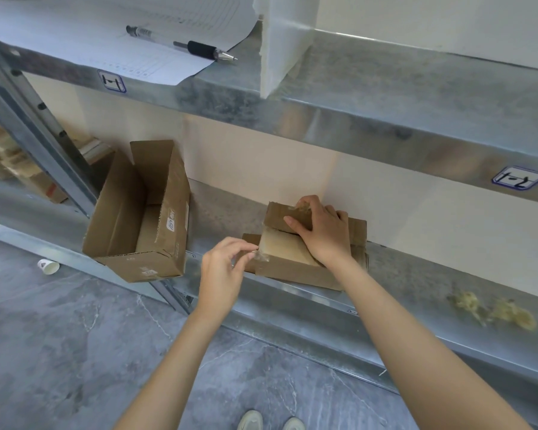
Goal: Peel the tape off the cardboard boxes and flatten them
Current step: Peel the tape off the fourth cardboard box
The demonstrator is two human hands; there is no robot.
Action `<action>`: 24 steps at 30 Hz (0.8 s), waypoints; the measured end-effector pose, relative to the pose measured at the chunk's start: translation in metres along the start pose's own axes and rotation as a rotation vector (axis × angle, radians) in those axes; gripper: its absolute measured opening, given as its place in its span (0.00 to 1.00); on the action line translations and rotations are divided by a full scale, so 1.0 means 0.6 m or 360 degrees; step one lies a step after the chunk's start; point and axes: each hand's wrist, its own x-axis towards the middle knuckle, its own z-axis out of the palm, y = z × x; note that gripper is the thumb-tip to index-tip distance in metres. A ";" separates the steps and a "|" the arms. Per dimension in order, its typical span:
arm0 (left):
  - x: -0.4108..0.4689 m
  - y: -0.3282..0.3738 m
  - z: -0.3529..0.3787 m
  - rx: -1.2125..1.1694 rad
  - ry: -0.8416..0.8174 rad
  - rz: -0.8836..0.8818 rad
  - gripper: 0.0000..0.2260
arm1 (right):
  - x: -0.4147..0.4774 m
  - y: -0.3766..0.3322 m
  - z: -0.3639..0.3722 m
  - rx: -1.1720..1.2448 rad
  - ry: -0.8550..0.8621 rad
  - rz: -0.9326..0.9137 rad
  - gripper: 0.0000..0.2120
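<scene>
You're at a grey galvanised metal shelf [416, 274]: mottled, dull sheen, brighter along the front lip. Small brown cardboard box [292, 265]: matt, rough, scuffed. Clear tape strip [261, 255] on it: glossy, wrinkled. Open brown cardboard box [143, 218]: matt, corrugated edges showing. White paper sheet [106, 41]: matt, smooth. Pen [184, 46]: clear plastic barrel, black matt grip, shiny metal tip. Grey stone-look floor [59, 336]: smooth, faint shine.

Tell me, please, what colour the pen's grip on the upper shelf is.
The pen grip is black; head view shows it.
</scene>
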 end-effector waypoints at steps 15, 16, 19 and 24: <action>0.077 0.082 0.018 -0.0159 0.0176 0.0036 0.14 | -0.001 -0.004 -0.007 0.0317 -0.0013 0.0039 0.16; 0.087 0.084 0.032 -0.0162 0.0167 0.0000 0.14 | -0.003 -0.004 -0.008 0.0412 0.0003 0.0058 0.17; 0.105 0.094 0.066 -0.0207 0.0152 -0.0045 0.15 | -0.011 -0.006 -0.010 0.0605 0.0070 0.0083 0.23; 0.105 0.097 0.100 -0.0256 0.0190 -0.0071 0.14 | -0.020 -0.007 -0.012 0.0570 0.0113 0.0047 0.25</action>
